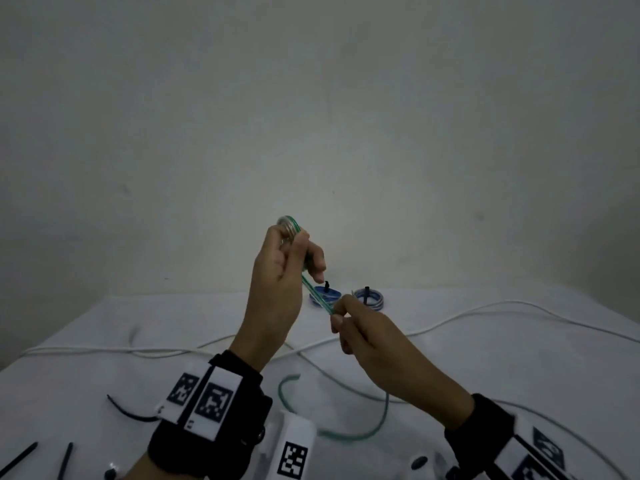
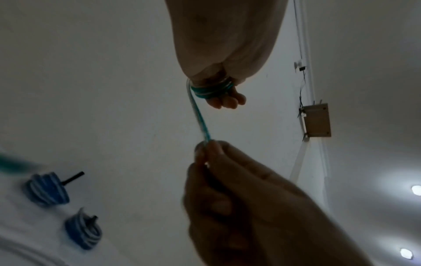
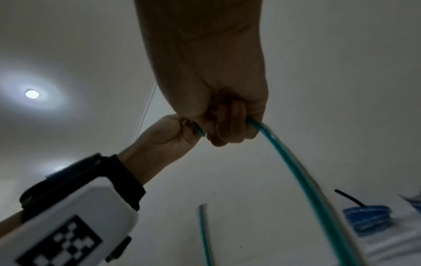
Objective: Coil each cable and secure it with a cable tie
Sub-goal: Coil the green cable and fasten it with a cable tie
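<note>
Green cable (image 2: 201, 124) wound round left hand (image 2: 225, 45) fingers (image 2: 227, 100); right hand (image 2: 246, 198) pinches it.

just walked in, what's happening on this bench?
A person is coiling a green cable by hand. The left hand has several turns wound around its fingers, and the right hand pinches the cable just below and feeds it in. The loose remainder lies on the table. Two blue coils at the back are already tied. A white cable is uncoiled, and spare black ties lie front left.
</note>
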